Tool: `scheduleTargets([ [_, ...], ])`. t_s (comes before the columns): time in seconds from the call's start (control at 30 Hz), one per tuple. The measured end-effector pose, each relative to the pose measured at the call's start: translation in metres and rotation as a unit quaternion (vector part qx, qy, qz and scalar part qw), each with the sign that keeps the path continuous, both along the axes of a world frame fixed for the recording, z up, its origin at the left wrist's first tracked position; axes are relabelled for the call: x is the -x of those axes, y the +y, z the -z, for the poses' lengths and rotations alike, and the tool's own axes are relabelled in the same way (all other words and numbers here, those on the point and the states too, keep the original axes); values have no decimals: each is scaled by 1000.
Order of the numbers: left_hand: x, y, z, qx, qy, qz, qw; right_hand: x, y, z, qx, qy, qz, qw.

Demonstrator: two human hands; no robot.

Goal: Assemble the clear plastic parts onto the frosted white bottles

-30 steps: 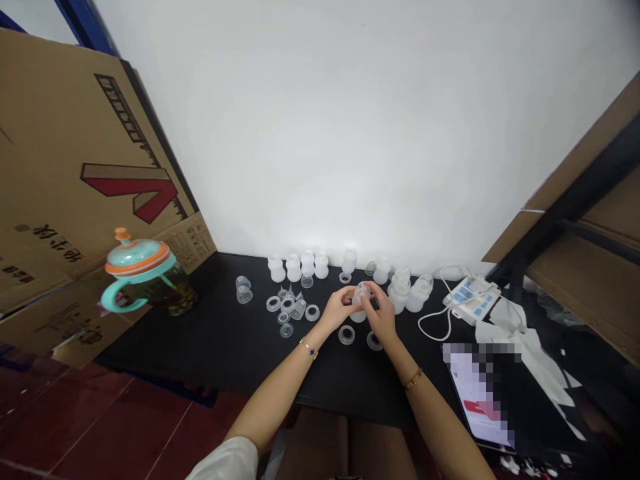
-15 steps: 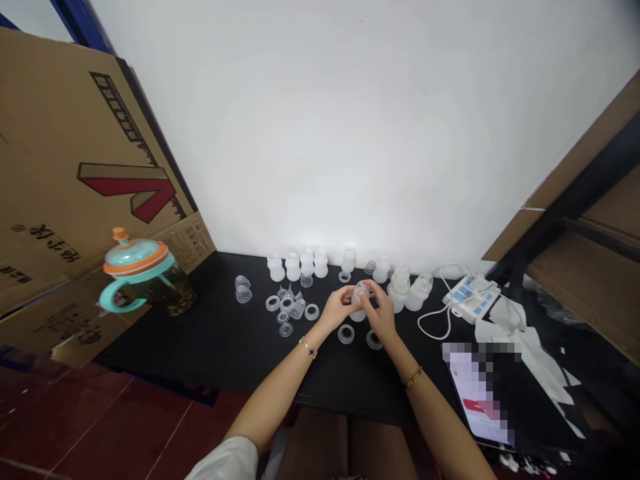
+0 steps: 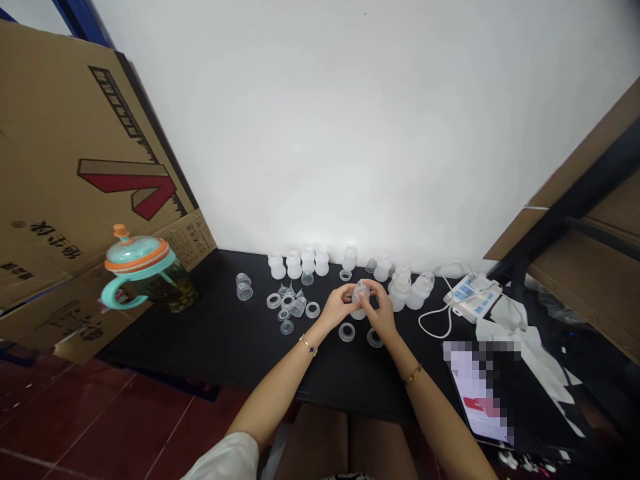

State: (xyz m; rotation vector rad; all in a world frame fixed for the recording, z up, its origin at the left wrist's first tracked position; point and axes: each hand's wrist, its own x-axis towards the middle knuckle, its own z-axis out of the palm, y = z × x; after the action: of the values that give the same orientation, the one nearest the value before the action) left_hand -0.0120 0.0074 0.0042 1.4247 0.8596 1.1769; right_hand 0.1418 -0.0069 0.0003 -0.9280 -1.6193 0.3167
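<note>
As hands (image 3: pixel 340 308) (image 3: pixel 382 315) hold a bottle (image 3: pixel 359 315), forearms (image 3: pixel 280 373) cross the table edge (image 3: pixel 357 408).

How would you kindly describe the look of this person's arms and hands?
The left arm has a white sleeve and a gold-coloured bracelet with a dark blue charm; the right arm has a gold-coloured band, with no sleeve in view. The left hand and right hand are gloveless.

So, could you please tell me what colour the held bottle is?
The held bottle is translucent white, as the head view shows.
</note>
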Motion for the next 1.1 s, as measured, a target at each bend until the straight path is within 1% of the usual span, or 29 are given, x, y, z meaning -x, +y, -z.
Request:
scheduleTargets([
  [0.33,2,-1,-1,-22,21,-7,1000,-2,1,-3,-9,-8,-28,1000],
  [0.63,2,0,1,-32,41,-23,998,-3,1,-4,-13,0,-36,999],
  [0.8,2,2,3,-37,37,-9,999,-2,2,-5,-12,13,-40,999],
  [1.1,2,1,3,-39,46,-15,998,-3,2,-6,-11,24,-40,999],
])
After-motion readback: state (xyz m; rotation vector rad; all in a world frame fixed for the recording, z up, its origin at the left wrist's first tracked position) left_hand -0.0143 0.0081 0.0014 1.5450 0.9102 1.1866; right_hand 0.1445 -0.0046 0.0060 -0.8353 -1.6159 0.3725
